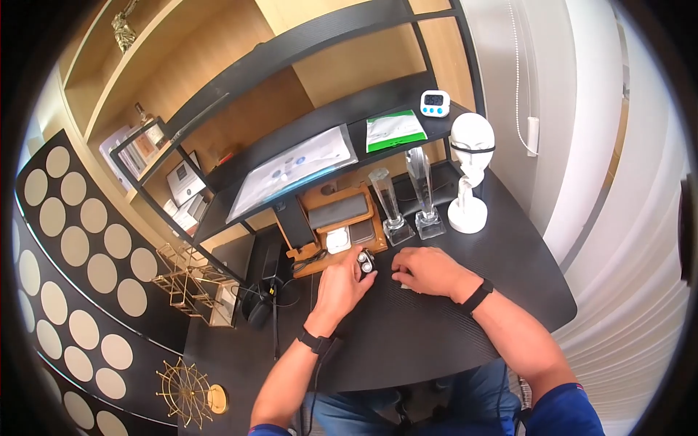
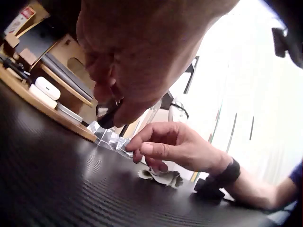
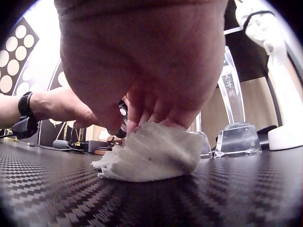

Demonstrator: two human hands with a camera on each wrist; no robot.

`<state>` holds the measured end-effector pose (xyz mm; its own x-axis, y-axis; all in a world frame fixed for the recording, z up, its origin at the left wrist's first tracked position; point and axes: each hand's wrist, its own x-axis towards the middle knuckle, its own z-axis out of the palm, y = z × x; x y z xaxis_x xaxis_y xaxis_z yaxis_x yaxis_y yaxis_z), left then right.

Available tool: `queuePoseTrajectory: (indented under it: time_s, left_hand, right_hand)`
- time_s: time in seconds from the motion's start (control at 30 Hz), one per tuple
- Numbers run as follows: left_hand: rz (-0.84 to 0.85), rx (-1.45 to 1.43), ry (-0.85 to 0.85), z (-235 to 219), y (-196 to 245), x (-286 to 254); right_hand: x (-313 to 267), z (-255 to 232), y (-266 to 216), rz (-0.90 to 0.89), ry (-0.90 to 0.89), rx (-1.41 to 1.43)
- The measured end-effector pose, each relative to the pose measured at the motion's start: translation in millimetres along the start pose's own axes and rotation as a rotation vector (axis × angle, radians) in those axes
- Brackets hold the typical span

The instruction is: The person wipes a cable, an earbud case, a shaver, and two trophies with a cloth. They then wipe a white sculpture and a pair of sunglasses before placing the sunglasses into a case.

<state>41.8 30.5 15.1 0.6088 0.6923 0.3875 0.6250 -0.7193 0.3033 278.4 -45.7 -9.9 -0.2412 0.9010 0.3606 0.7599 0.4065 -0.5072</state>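
My left hand point(image 1: 344, 281) pinches a small black object with two round silvery faces point(image 1: 366, 263) between thumb and fingers, just above the desk by the wooden organizer. In the left wrist view this hand covers most of the black object point(image 2: 108, 117). My right hand point(image 1: 429, 270) is low over the desk to the right, fingers loosely bent and thumb away from the cloth. Beneath its fingertips, a crumpled grey-white cloth point(image 3: 154, 153) rests on the desk. The left wrist view shows the lower fingers right at the cloth point(image 2: 163, 177); the head view mostly hides it.
A wooden organizer point(image 1: 300, 270) with a white case point(image 1: 338, 240) stands ahead of my left hand. Two crystal trophies point(image 1: 430, 225) and a white head sculpture point(image 1: 467, 214) stand behind my right hand. A black shelf point(image 1: 291, 203) overhangs the back. Cables and a gold wheel ornament point(image 1: 185, 392) lie left.
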Motion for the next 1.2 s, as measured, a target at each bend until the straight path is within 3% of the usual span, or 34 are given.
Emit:
queuePoseTrajectory:
  time_s: [0.03, 0.2, 0.23, 0.3, 0.43, 0.5, 0.57, 0.7, 0.83, 1.0, 1.07, 1.2]
  left_hand:
    - [-0.103, -0.154, 0.017, -1.2, 2.4, -3.6]
    - [-0.248, -0.491, 0.029, 14.4, -4.8, -12.2]
    - [-0.252, -0.494, 0.034, 16.8, -3.2, -12.4]
    - [-0.311, -0.796, 0.001, 21.6, 0.7, -11.6]
    - [-0.286, -0.987, -0.067, 31.9, -0.8, -9.3]
    - [-0.305, -0.992, -0.047, 36.1, -6.0, -11.4]
    - [-0.374, -0.985, -0.118, 34.6, -7.3, -11.8]
    - [-0.241, -1.218, -0.087, 47.5, -20.7, -18.8]
    - [-0.229, -1.291, -0.065, 46.5, -29.8, -20.4]
    - [-0.219, -1.25, -0.025, 45.3, -33.6, -21.2]
    - [-0.142, -1.13, 0.07, 49.3, -34.7, -18.5]
    - [-0.146, -1.159, 0.038, 52.3, -35.5, -19.2]
  right_hand:
    - [0.7, -0.6, -0.7, 0.006, 0.045, 0.002]
    - [0.8, -8.2, -9.8, 0.087, 0.034, 0.039]
    - [1.1, -8.4, -11.2, 0.083, 0.028, 0.036]
    - [2.2, -8.8, -13.3, 0.059, 0.028, 0.034]
    - [4.6, -12.6, -16.5, 0.023, -0.012, 0.027]
    - [4.5, -14.4, -19.4, 0.062, -0.027, 0.065]
    - [5.8, -4.8, -7.2, -0.068, 0.044, 0.042]
    - [6.5, -3.9, -7.6, -0.073, 0.069, 0.104]
    - [7.8, -8.4, -16.8, -0.041, 0.048, 0.146]
    - [7.1, -10.1, -23.8, 0.038, 0.043, 0.206]
    - [7.2, -7.5, -21.2, 0.024, 0.048, 0.194]
    - [6.8, -6.9, -18.6, -0.039, 0.055, 0.108]
